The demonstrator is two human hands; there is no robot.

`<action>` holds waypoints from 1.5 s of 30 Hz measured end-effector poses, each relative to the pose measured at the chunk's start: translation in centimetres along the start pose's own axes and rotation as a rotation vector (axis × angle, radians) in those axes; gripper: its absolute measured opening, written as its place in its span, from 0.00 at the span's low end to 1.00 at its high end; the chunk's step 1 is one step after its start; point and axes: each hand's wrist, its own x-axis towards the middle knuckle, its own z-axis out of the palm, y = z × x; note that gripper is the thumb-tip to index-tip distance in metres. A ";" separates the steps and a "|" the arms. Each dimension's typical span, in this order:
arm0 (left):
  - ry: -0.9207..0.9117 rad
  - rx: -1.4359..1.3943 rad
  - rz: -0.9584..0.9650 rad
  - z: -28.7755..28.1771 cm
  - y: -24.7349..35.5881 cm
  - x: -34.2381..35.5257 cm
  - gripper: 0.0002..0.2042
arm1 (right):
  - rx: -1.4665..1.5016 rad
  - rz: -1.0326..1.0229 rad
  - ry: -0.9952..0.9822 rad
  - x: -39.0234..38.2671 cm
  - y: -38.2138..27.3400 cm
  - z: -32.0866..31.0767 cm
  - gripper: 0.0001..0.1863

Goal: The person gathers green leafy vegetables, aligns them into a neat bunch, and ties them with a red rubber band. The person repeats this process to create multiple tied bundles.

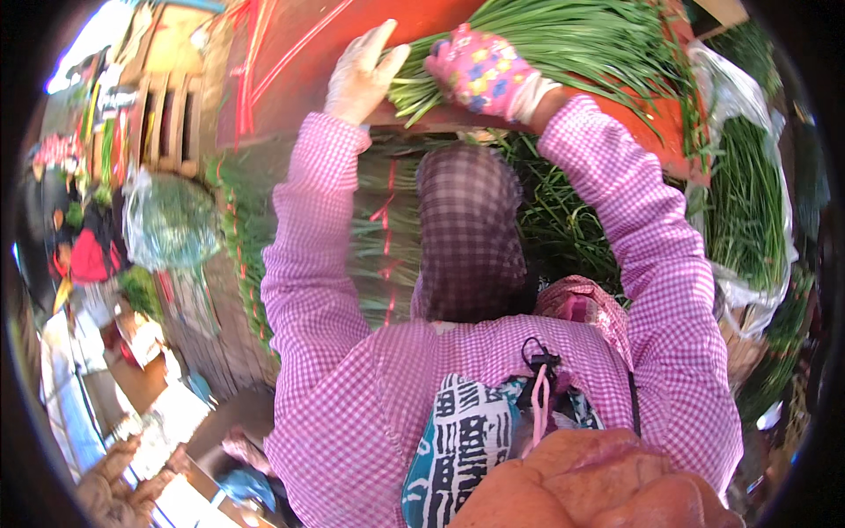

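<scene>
My left hand, in a whitish glove, has its fingers extended and apart, beside the pale stem ends at the left of a bunch of long, flat green leaves. My right hand, in a pink floral glove, is closed on the stems of that bunch, which lies on a red board. Thin red ties hang over the board's left part. Below my hands, more greens lie under the board, some in bundles with red ties.
A clear bag of long greens is at the right. At the left are a plastic bag, wooden crates, a person in red and dark clothing and cardboard among clutter.
</scene>
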 end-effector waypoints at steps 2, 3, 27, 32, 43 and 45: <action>-0.131 -0.117 -0.076 -0.2 0.6 2.1 0.26 | 0.178 0.135 0.036 -0.5 0.0 -0.1 0.10; -0.261 -0.191 -0.142 -0.2 1.0 3.2 0.28 | 0.148 0.111 0.074 -0.6 0.0 -0.1 0.10; -1.067 -0.153 -0.178 4.4 7.3 14.2 0.69 | 0.791 -0.069 0.395 -3.6 -11.9 -5.5 0.14; -0.980 0.084 -0.266 5.2 11.6 13.4 0.62 | 1.260 -0.097 0.386 -10.3 -14.3 -12.6 0.09; -0.516 0.037 -0.317 5.7 11.8 13.6 0.57 | 1.862 -0.455 0.210 -15.2 -16.4 -16.1 0.08; -0.464 -0.525 -0.307 3.4 10.4 13.9 0.47 | 1.888 -0.113 -0.140 -19.1 -14.5 -13.8 0.10</action>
